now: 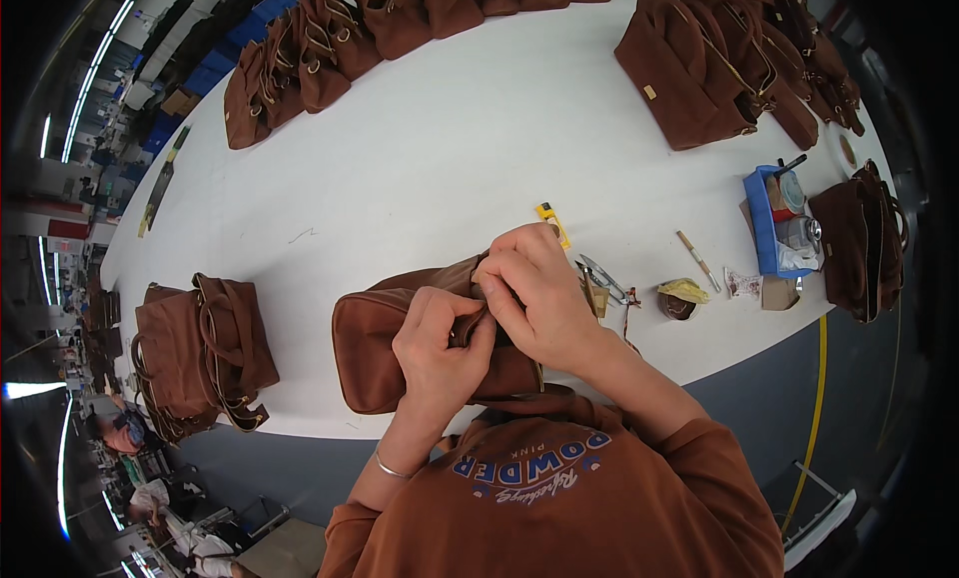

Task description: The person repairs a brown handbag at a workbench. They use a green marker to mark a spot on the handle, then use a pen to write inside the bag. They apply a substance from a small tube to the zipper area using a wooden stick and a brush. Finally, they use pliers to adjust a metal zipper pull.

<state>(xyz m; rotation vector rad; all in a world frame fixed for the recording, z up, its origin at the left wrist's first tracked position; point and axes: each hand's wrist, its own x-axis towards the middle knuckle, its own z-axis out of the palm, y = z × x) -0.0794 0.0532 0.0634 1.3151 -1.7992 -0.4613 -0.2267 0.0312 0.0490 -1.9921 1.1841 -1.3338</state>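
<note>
A brown handbag (372, 340) lies on its side on the white table right in front of me, its base toward the left. Both of my hands work close together over its upper part. My left hand (440, 350) is closed, thumb and forefinger pinching a brown strip of the bag, perhaps a strap or handle. Just beside it, my right hand (539, 296) is also closed, fingertips pinched at the bag's edge. My fingers hide exactly what the right one grips. Part of the bag's near side disappears behind my brown shirt and the handle by it.
Brown handbags (230, 343) stand at left, with more in rows along the far edge and far right. Right of my hands lie a yellow tool (551, 223), scissors (597, 274), a pen (699, 261), a small cup (681, 298) and a blue bin (767, 223).
</note>
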